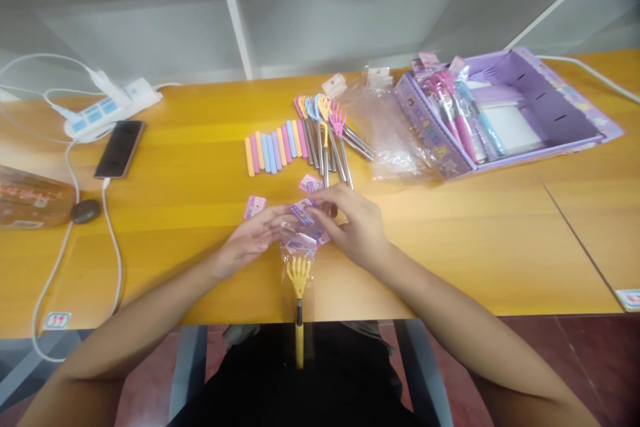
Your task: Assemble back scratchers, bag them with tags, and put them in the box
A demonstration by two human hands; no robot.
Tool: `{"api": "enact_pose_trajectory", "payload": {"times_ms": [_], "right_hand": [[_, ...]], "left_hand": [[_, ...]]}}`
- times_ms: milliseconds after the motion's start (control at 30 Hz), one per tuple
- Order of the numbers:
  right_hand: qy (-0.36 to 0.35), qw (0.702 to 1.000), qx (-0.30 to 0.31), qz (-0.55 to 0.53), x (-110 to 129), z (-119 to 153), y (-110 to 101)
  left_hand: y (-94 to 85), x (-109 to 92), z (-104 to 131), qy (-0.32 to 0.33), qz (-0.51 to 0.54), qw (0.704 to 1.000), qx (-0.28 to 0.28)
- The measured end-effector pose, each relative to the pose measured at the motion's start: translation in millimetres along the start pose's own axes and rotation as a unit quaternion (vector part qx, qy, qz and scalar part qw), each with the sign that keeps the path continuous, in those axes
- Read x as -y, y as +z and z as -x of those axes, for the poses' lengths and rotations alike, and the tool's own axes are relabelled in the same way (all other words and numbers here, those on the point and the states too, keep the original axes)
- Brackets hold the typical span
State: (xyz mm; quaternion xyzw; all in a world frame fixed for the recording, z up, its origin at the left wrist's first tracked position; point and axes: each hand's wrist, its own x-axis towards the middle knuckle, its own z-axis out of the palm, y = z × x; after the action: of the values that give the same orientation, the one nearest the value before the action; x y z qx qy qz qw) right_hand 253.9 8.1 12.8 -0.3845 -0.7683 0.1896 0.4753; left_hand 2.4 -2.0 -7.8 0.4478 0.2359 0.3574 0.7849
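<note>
My right hand (353,220) pinches a small purple printed card (302,211) between thumb and fingers, just above the mouth of a clear plastic bag (299,240). My left hand (253,233) lies on the other side with its fingers stretched out, the tips close to the card and bag; whether they touch is hard to tell. Inside the bag is a yellow back scratcher (299,275), claw towards my hands, its handle reaching past the table's front edge. More printed cards (255,206) lie around my hands, one partly under the bag.
Beyond my hands are a row of coloured handle sleeves (277,147) and a pile of back scratchers (325,127). Clear bags (395,140) lie beside a purple box (545,93) holding bagged scratchers. At left sit a phone (119,149), power strip (113,110), cables and an orange package (33,197).
</note>
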Motion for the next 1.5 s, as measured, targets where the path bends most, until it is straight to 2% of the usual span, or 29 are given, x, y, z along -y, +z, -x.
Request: {"api": "enact_pose_trajectory", "payload": {"times_ms": [300, 633, 767, 933, 1133, 1300, 1500], "right_hand": [[0.008, 1.000, 0.021, -0.017, 3, -4, -2], [0.013, 1.000, -0.015, -0.012, 3, -3, -5], [0.049, 0.997, -0.039, -0.036, 4, -2, -4], [0.088, 0.994, -0.016, -0.062, 1, 0, -2], [0.045, 0.998, 0.016, -0.035, -3, -2, -2], [0.006, 0.997, 0.064, -0.035, -2, -3, -4], [-0.002, 0.996, 0.070, -0.048, -1, -3, -4]], "left_hand": [[4.7, -9, -2, -0.014, 0.036, 0.999, 0.016], [9.0, -14, -3, 0.000, 0.045, 0.999, 0.018], [8.3, -15, -3, -0.004, 0.056, 0.998, 0.016], [7.4, -15, -3, -0.001, 0.034, 0.999, -0.004], [5.6, -12, -4, 0.014, 0.048, 0.999, -0.011], [7.3, -11, -4, -0.003, 0.075, 0.997, -0.018], [7.9, -10, -4, -0.002, 0.081, 0.997, -0.011]]}}
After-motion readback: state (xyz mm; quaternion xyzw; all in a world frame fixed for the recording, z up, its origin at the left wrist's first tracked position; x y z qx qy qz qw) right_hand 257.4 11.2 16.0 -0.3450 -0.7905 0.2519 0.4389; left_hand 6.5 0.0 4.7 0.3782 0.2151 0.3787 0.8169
